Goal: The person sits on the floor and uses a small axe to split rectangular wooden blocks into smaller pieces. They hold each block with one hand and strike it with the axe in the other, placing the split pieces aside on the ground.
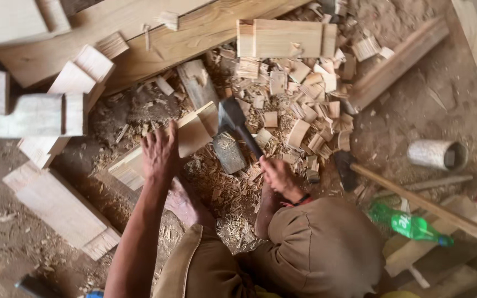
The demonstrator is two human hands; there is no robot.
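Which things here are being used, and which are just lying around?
In use:
- dark metal hatchet, in right hand
- pale flat wooden board, under left hand

Lying about:
- green plastic bottle
- grey cylindrical cup
- scattered wood chips

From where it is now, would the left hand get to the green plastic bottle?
Probably not: the left hand presses the wooden board, while the green bottle lies beyond the right hand and knee.

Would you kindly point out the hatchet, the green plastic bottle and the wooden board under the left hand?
hatchet [231,115], head view, on the flat of its metal blade.
green plastic bottle [407,223], head view, mid-body.
wooden board [193,135], head view, on its upper face beside the left hand [160,154].
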